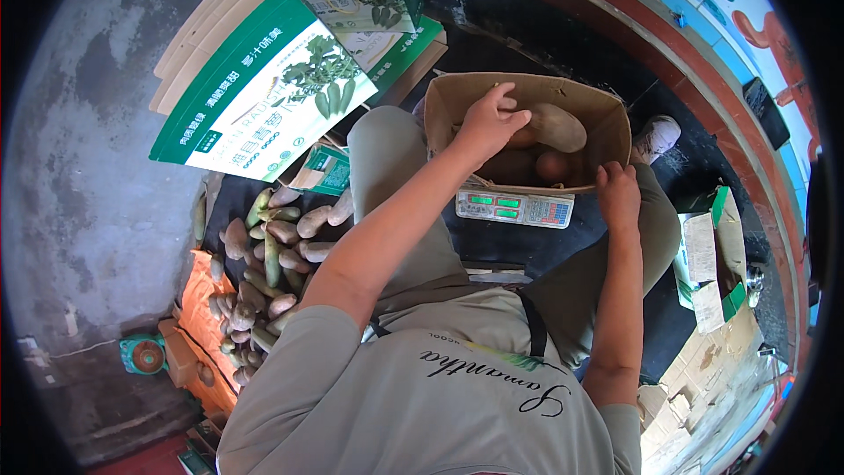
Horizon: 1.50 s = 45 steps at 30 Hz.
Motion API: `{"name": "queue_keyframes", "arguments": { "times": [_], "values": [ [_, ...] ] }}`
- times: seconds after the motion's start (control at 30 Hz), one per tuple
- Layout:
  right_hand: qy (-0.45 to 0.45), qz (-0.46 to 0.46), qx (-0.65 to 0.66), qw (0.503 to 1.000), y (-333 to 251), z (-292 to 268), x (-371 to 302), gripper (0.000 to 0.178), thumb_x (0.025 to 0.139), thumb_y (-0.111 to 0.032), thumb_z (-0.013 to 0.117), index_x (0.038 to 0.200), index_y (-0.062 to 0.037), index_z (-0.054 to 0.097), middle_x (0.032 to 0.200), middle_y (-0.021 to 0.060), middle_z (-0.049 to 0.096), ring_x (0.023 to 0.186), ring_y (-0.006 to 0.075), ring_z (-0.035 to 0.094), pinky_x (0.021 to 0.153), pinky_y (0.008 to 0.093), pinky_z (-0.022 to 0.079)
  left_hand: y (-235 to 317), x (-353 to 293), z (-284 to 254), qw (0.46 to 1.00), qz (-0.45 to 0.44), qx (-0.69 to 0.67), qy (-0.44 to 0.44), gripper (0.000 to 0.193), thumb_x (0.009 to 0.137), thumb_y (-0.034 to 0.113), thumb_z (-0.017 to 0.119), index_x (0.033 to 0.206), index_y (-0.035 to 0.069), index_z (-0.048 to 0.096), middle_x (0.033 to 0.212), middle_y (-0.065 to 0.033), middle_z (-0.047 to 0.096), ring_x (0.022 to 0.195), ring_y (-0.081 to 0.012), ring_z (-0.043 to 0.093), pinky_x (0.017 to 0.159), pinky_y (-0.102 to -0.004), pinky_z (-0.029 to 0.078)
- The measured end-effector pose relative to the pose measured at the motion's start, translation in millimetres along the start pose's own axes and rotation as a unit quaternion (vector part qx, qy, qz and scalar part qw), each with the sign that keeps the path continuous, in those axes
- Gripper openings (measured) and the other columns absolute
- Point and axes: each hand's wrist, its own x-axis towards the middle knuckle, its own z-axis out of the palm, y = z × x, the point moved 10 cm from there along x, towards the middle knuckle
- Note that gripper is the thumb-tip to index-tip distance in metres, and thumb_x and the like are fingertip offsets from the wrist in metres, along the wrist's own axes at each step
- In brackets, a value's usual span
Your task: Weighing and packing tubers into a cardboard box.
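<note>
An open brown cardboard box (527, 88) stands between my legs. At its near side a weighing scale (563, 211) with lit green displays and a keypad shows. Several soil-covered radishes lie in the box, among them a long pale brown radish (560, 130) and a rounder reddish one (553, 167). Over the left part of the box is my left hand (492, 123), its fingers bent and apart, with nothing visible held. My right hand (619, 193) grips the near right corner of the box rim. The box's left inside is partly hidden by my left hand.
Loose radishes (264, 286) are heaped to my left, partly on an orange sheet (207, 339). Green and white cartons (264, 97) stand at the far left. An open carton (714, 255) sits at right, beyond my knee. A low red-edged wall (703, 97) curves round behind.
</note>
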Motion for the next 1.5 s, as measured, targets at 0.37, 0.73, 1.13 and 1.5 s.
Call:
{"name": "queue_keyframes", "arguments": {
  "times": [0.37, 0.73, 1.13, 1.5],
  "values": [
    [-0.017, -0.013, -0.011, 1.0, 5.1, 3.5, 3.2, 0.024, 0.087, -0.026, 0.053, 0.091, -0.0047, 0.062, 0.089, 0.022, 0.056, 0.08, 0.0395, 0.058, 0.069, 0.0453, 0.048, 52.0, -103.5, -200.9, 0.938, 0.198, 0.043, 0.281, 0.014, 0.085, 0.005, 0.058, 0.099, 0.005, 0.061, 0.092, -0.003, 0.063, 0.078, -0.0098, 0.058, 0.07, -0.0225, 0.046],
    [0.006, -0.019, -0.011, 1.0, 3.4, -2.3, 0.0, 0.022, 0.087, -0.024, 0.053, 0.093, -0.0045, 0.062, 0.089, 0.0229, 0.055, 0.081, 0.0404, 0.057, 0.071, 0.0452, 0.047, -213.9, -220.7, -296.7, 0.871, -0.16, 0.36, 0.294, 0.021, 0.082, 0.023, 0.058, 0.085, 0.002, 0.063, 0.083, -0.0161, 0.064, 0.078, -0.0311, 0.062, 0.07, -0.0381, 0.047],
    [0.058, 0.035, 0.005, 0.998, 4.4, -32.9, -6.2, 0.035, 0.085, -0.026, 0.056, 0.114, -0.0072, 0.052, 0.099, 0.0191, 0.057, 0.088, 0.0381, 0.057, 0.075, 0.0446, 0.048, -420.0, -375.4, -308.7, 0.816, -0.372, 0.431, 0.104, 0.032, 0.074, 0.029, 0.06, 0.094, 0.004, 0.064, 0.095, -0.0212, 0.062, 0.092, -0.0355, 0.059, 0.084, -0.0422, 0.046],
    [-0.055, 0.146, -0.087, 0.984, 80.5, -57.9, 11.4, 0.03, 0.084, -0.031, 0.054, 0.101, -0.0085, 0.063, 0.099, 0.0165, 0.062, 0.094, 0.0339, 0.059, 0.081, 0.0419, 0.046, -386.9, -349.8, -371.9, 0.728, -0.468, 0.437, 0.243, 0.074, 0.07, 0.02, 0.066, 0.135, 0.013, 0.033, 0.139, -0.0188, 0.029, 0.127, -0.0356, 0.031, 0.105, -0.0418, 0.03]
  ]
}}
